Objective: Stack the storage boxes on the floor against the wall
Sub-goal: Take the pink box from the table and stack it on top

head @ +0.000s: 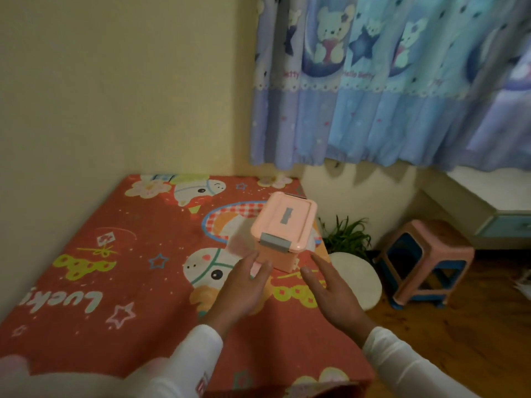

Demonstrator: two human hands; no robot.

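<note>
A small pink storage box (pixel 283 225) with a grey latch and grey handle sits on the red cartoon-print bed (pixel 115 282), near its right edge. My left hand (pixel 244 285) reaches toward the box's near left corner with fingers straight, just short of it. To the right of the box, my right hand (pixel 330 288) is held out with spread fingers, also apart from it. Neither hand holds anything. Both arms wear white sleeves.
A pink and blue plastic stool (pixel 425 262) stands on the wooden floor (pixel 459 340) to the right of the bed. A round white cushion (pixel 356 277) and a green plant (pixel 347 234) lie between bed and stool. Blue bear curtains (pixel 388 81) hang above.
</note>
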